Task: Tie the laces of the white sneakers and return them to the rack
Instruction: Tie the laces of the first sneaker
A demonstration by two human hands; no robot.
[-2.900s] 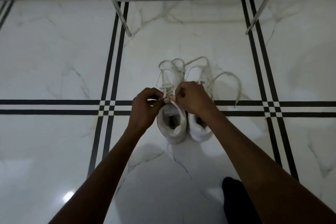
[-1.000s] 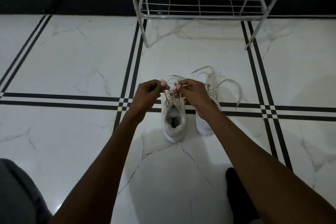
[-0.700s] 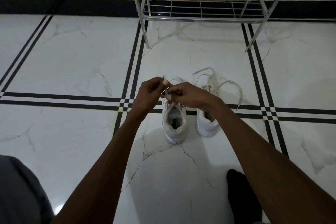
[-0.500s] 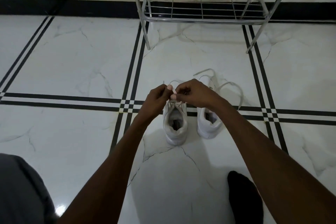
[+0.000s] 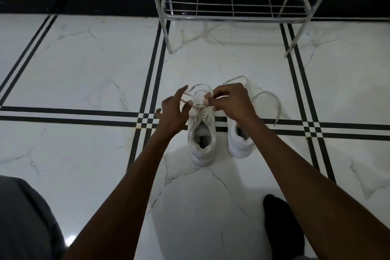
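Two white sneakers stand side by side on the marble floor, heels toward me. Over the left sneaker [image 5: 202,143] my left hand [image 5: 172,115] has its fingers spread, with a strand of the lace [image 5: 195,99] running across thumb and forefinger. My right hand [image 5: 231,101] pinches a loop of the same lace above the tongue. The right sneaker [image 5: 240,143] is partly hidden by my right wrist; its loose lace [image 5: 276,107] trails on the floor to the right.
A metal wire shoe rack [image 5: 234,16] stands against the wall just beyond the sneakers, its bottom shelf bare. Black double stripes cross the white floor. A dark sock-clad foot [image 5: 280,224] is at lower right, and grey cloth [image 5: 23,219] at lower left.
My hands were pinched together over the left sneaker; now they have drawn apart, the left hand opening its fingers with the lace strung between both hands.
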